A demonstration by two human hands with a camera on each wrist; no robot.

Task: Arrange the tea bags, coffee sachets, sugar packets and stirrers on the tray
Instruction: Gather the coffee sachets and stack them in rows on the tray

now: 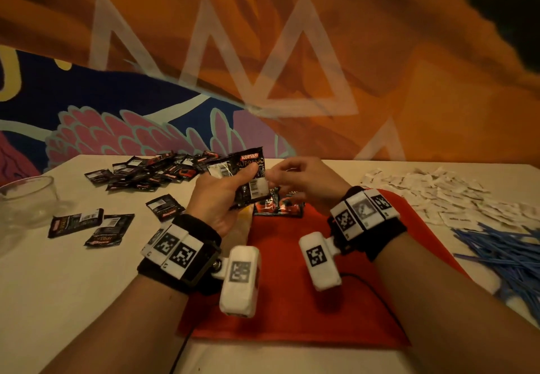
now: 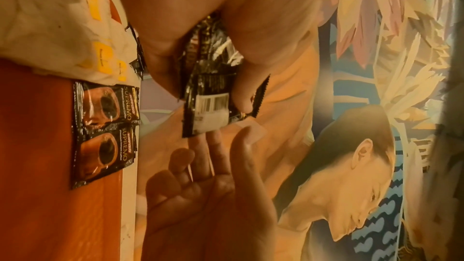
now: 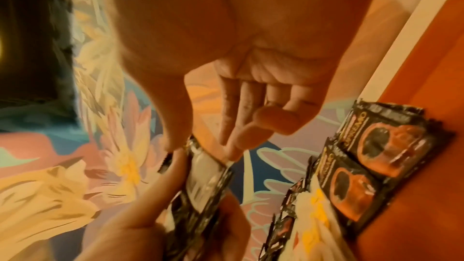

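Your clearest room is the bare near half of the red tray point(image 1: 292, 300), with only the two coffee sachets point(image 1: 277, 205) lying at its far edge; a thin black cable point(image 1: 377, 294) crosses the tray's near right part. To your left, the sachet pile point(image 1: 155, 169), three loose sachets point(image 1: 93, 224) and a glass bowl point(image 1: 27, 198) crowd the table point(image 1: 73, 300), though its near left stays open. To your right, white sugar packets point(image 1: 444, 192) and blue stirrers point(image 1: 502, 253) fill the surface beside the tray.
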